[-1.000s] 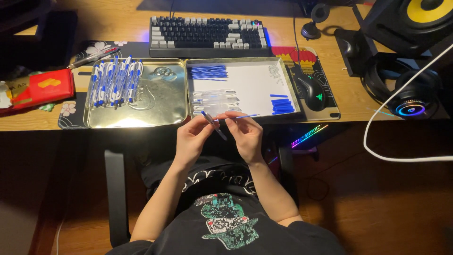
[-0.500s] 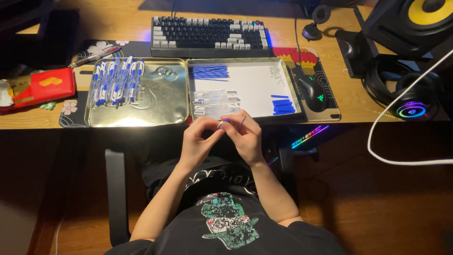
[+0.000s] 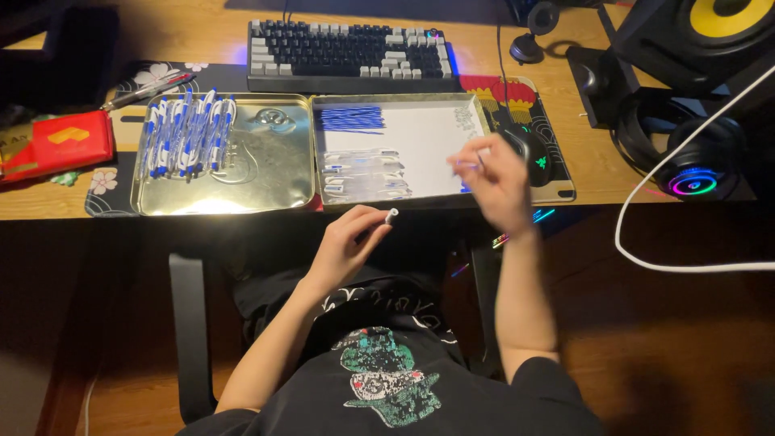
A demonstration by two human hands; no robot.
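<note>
The desk [image 3: 202,32] is warm wood with a smooth, slightly shiny finish. Near its front edge lie two tin trays: the left tray [image 3: 278,182] is bare metal, glossy and golden, mirroring the light; the right tray [image 3: 420,133] has a matt white, paper-like inside. The pens [image 3: 186,133] in the left tray are glossy plastic, white and blue. The clear tubes [image 3: 363,173] in the right tray look like transparent plastic. The left hand [image 3: 347,242] pinches a pen barrel [image 3: 391,215] of smooth pale plastic. The keyboard [image 3: 347,48] at the back edge is matt plastic. The shirt [image 3: 387,379] is soft black cloth with a print.
</note>
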